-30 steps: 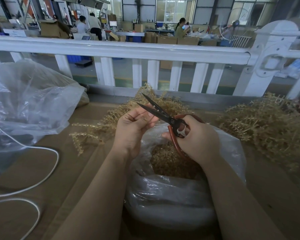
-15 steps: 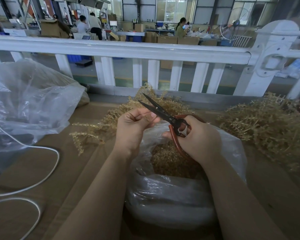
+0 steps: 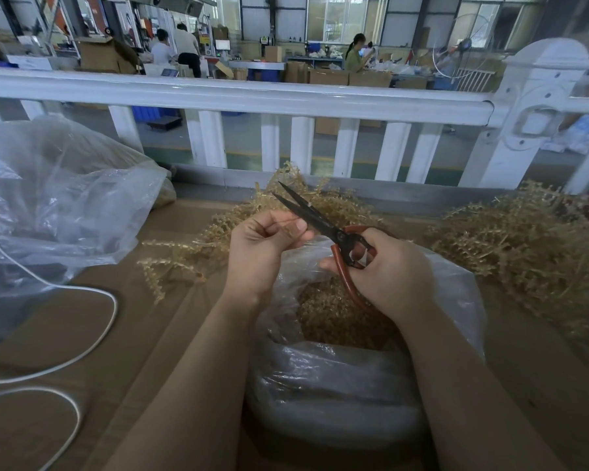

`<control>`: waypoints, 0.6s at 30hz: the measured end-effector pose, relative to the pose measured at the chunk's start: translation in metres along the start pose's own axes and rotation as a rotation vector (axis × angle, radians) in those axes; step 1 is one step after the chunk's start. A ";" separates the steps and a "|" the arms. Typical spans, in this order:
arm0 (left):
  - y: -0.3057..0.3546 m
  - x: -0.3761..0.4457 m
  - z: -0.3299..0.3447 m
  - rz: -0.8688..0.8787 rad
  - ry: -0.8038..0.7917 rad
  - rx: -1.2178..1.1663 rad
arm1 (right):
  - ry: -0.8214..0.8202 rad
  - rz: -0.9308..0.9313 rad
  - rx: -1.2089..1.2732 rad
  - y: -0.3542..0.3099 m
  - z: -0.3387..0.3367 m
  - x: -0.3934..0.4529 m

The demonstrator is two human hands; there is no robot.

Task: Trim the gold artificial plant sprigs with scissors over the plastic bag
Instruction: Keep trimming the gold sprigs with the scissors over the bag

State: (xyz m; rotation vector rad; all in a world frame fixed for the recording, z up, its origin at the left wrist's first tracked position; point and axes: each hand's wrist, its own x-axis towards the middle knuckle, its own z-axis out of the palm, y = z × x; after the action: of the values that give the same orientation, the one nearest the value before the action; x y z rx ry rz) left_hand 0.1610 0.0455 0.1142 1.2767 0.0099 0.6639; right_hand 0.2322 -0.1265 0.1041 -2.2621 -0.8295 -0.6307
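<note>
I see left hand fingers curled, pinching a thin gold sprig, right hand gripping scissors, blades slightly apart just beside left thumb, open plastic bag under both hands

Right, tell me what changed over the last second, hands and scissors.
Very little. The left hand has loosened slightly, its fingers parting a bit around the small sprig piece it pinches beside the blades. The scissors have stayed open and pointing up-left, gripped by the right hand over the plastic bag of trimmings. The sprig piles and white cable have not moved.
</note>
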 end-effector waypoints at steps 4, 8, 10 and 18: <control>-0.001 0.000 0.000 0.053 -0.040 0.095 | 0.032 -0.030 -0.055 0.000 0.000 0.000; -0.003 -0.001 0.002 0.092 -0.037 0.179 | 0.039 -0.045 -0.082 0.001 -0.002 0.001; -0.004 -0.001 0.002 0.096 -0.016 0.195 | 0.043 -0.056 -0.091 0.002 -0.002 0.000; -0.002 -0.001 0.003 0.108 -0.017 0.229 | 0.075 -0.070 -0.153 0.002 -0.002 0.002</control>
State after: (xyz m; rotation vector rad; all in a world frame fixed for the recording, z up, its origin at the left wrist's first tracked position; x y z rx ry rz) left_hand 0.1623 0.0427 0.1132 1.5111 0.0030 0.7612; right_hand 0.2348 -0.1285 0.1065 -2.3373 -0.8528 -0.8316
